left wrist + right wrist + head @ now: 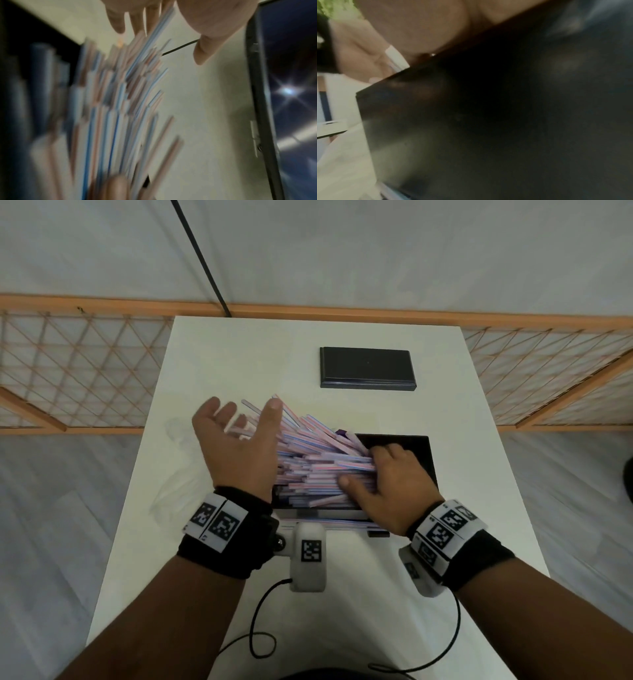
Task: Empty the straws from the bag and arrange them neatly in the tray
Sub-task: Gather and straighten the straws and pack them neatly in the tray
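Note:
A heap of pink, blue and white striped straws (308,460) fans out from the black tray (432,470) toward the upper left, with many left ends hanging past its left side. My left hand (243,419) is upright and open, palm turned to the straws' left ends, fingers spread. The left wrist view shows the blurred straws (120,94) below the straight fingers (118,24). My right hand (359,467) lies inside the tray, with fingers over and thumb beside the straws' right ends. The right wrist view shows only palm and the dark tray (471,121).
A crumpled clear plastic bag (174,474) lies on the white table (239,354) left of my left hand. A flat black lid (368,368) sits toward the table's far edge. Black cables (260,628) loop near the front edge. A wooden lattice fence stands behind the table.

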Tool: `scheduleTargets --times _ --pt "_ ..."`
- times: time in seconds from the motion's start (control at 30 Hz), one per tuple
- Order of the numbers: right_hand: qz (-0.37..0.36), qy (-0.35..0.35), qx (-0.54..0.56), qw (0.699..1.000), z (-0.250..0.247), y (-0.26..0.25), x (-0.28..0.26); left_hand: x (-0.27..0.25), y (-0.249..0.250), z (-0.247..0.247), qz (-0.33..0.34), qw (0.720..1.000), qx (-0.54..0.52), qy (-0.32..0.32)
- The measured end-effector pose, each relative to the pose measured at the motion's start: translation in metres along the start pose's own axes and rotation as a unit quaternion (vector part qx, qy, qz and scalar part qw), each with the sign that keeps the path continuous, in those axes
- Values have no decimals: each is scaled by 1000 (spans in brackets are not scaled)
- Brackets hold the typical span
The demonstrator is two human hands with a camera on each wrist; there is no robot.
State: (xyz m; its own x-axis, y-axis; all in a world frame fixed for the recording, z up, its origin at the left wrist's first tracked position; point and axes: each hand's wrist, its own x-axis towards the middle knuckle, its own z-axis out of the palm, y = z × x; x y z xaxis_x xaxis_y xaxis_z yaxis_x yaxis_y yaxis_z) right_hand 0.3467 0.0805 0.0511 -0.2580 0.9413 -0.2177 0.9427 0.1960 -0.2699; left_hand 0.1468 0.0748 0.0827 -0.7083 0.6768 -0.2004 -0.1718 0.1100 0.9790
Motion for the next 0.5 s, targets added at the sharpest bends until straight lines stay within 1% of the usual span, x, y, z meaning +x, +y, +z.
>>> scheduleTargets --times 0.07,0.1,0.13,0.2,0.23,0.27,0.33,0.37,0.43,0.5 --pt "-13 -19 -16 1000 3 -3 1 3 7 -4 91 993 70 -2" --pt "-15 -17 -16 1000 4 -4 2 3 11 -6 145 983 112 -6" --pt "-13 -13 -16 1000 5 -4 3 1 16 -7 200 969 145 -15" --pt "-7 -9 -15 1000 5 -4 5 -7 25 -7 310 932 185 -35" --pt "-8 -10 -14 1000 6 -4 6 -11 28 -5 354 913 199 -48" --pt "-12 -13 -11 1000 6 -4 5 -16 31 -1 381 898 211 -66" --pt "-24 -17 0 1000 6 -4 5 -23 32 10 390 878 248 -129" --pt "-27 -19 9 999 5 -3 4 -25 31 15 375 867 279 -172" --pt "-20 -23 30 999 3 -3 4 -29 26 22 321 847 343 -249" --pt "-10 -29 45 999 2 -4 4 -29 20 26 278 831 389 -284"
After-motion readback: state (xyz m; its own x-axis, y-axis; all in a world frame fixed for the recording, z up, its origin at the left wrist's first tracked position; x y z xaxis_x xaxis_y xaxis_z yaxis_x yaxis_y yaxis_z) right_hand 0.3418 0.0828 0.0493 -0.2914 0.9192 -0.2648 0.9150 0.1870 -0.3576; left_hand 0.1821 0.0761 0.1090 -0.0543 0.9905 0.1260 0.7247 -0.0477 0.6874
